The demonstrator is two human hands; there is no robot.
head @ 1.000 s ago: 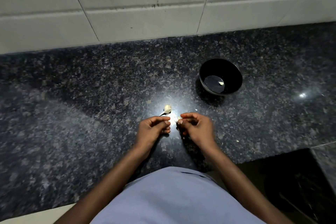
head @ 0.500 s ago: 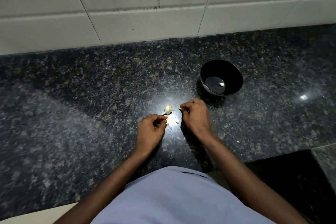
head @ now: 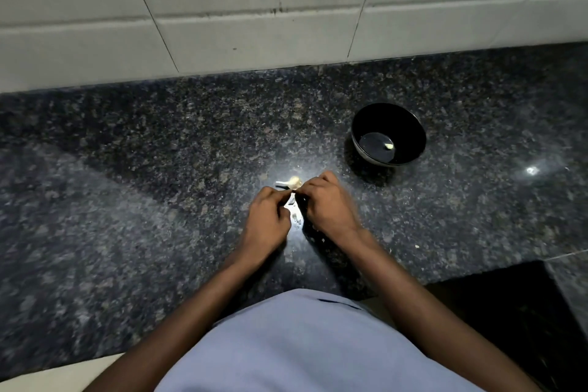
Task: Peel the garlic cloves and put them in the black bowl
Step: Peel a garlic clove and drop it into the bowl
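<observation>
Both hands, left hand (head: 266,216) and right hand (head: 327,202), pinch a hidden garlic clove between curled fingers; slippery skin could shoot it off the tabletop (head: 127,169), missing the black bowl (head: 410,124).

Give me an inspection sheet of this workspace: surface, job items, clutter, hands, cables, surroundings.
Surface: dark speckled granite counter, glare patch near the hands.
Job's things: black bowl at right rear, one peeled clove inside; garlic piece on the counter just beyond the hands.
Clutter: pale skin scraps between the hands.
Hands: left hand and right hand curled, fingertips together; what they pinch is hidden.
Cables: nothing seen.
Surroundings: stained white tiled wall behind.
</observation>
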